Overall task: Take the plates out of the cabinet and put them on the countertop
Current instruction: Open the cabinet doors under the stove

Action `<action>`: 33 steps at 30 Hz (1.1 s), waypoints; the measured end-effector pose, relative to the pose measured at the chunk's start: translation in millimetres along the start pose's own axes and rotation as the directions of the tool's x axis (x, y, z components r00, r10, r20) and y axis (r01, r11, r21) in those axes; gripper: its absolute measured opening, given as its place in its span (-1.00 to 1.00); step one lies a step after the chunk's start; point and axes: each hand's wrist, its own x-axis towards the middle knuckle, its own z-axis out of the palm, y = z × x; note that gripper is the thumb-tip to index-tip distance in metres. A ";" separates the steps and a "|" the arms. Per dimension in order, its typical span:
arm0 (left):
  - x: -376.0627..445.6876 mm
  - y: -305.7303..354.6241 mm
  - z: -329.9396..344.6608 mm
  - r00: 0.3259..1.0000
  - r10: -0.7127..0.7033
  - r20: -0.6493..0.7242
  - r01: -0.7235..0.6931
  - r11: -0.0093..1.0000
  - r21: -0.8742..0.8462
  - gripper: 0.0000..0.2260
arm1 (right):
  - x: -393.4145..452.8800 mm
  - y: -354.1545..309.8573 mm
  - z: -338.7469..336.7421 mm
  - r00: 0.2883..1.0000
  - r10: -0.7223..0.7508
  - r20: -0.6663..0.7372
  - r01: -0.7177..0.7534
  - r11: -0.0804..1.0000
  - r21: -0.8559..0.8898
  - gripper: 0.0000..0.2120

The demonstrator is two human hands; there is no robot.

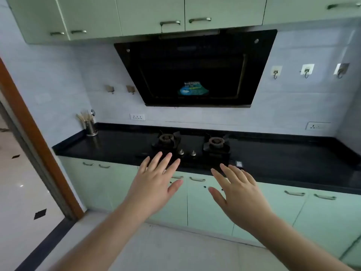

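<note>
Lower cabinets: pale green doors, metal handles, all closed. Upper cabinets likewise closed. Black surface ran glossy above the lower doors, along the wall.

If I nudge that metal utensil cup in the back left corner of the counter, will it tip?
Probably easily. The metal utensil cup is narrow, with chopsticks sticking out above its rim, so it looks top-heavy. The glossy black countertop may let it slide first.

Two bare forearms in view, no sleeves visible up to the frame edge. Left hand and right hand: no rings, watch, bracelets or gloves seen. Fingernails short, unpainted
</note>
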 end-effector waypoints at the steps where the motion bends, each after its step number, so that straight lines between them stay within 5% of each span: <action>1: 13.4 -0.1 3.8 1.000 0.020 -0.017 -0.020 1.000 0.004 -0.30 | 9.6 5.9 5.2 1.000 -0.002 -0.010 0.002 1.000 0.007 -0.36; 15: 167.1 7.9 103.9 0.995 0.092 0.040 -0.092 0.996 -0.017 -0.29 | 146.4 94.7 82.3 0.999 0.025 0.030 -0.027 0.997 0.070 -0.16; 26: 215.5 -33.2 176.3 0.996 0.049 0.070 -0.039 0.990 -0.139 -0.41 | 223.9 55.5 136.1 0.995 0.058 0.080 -0.064 0.995 0.071 -0.21; 33: 241.0 -113.9 237.0 0.992 0.110 0.062 -0.096 0.976 -0.194 -0.40 | 287.3 4.8 179.5 0.986 0.127 0.104 -0.133 0.990 0.047 -0.21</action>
